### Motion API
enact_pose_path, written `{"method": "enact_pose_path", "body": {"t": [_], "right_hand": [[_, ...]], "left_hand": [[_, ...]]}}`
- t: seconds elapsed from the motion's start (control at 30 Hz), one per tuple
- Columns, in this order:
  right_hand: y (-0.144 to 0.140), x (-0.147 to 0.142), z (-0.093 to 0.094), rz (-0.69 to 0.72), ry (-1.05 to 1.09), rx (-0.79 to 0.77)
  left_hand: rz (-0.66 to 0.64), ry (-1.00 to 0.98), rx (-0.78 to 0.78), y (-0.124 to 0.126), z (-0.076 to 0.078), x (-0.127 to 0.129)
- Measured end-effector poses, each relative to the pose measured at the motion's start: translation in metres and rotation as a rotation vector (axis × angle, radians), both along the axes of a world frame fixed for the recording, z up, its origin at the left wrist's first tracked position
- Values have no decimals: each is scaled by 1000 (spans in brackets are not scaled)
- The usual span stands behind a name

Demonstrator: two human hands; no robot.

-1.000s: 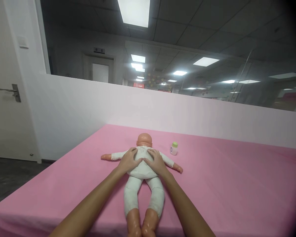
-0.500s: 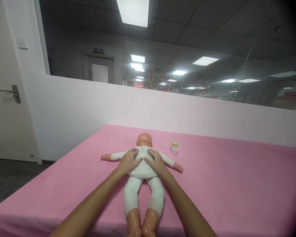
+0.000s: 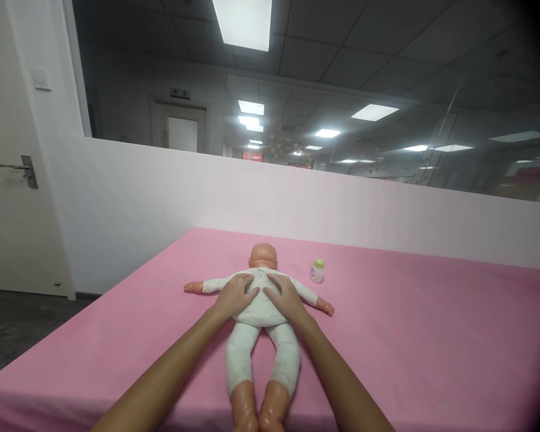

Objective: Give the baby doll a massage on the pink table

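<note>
Soft cloth and shiny plastic

Under the fingers (image 3: 245,287), the doll (image 3: 261,312) wears soft matt cloth; its plastic head shines.

White door (image 3: 9,180) left, white partition (image 3: 297,204), glass above, ceiling light panels (image 3: 245,23), dark floor (image 3: 13,327).

No writing can be read anywhere in the view. The small bottle (image 3: 317,270) with the green cap standing on the pink bed (image 3: 414,336) carries a label, but its print is too small and blurred to make out. The red sign (image 3: 252,156) behind the glass is likewise unreadable.
</note>
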State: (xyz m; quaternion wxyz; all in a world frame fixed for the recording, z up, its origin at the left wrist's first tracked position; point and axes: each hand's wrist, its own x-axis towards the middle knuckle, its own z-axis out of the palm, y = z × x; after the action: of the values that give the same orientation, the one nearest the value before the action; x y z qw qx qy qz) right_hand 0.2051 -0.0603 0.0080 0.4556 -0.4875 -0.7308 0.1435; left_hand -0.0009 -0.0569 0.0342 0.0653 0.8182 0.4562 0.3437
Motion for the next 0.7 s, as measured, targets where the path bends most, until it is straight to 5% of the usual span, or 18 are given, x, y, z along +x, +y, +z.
{"method": "enact_pose_path", "body": {"t": [0.7], "right_hand": [[10,-3,0,4,52,18]], "left_hand": [[37,-47,21,9,-7,4]]}}
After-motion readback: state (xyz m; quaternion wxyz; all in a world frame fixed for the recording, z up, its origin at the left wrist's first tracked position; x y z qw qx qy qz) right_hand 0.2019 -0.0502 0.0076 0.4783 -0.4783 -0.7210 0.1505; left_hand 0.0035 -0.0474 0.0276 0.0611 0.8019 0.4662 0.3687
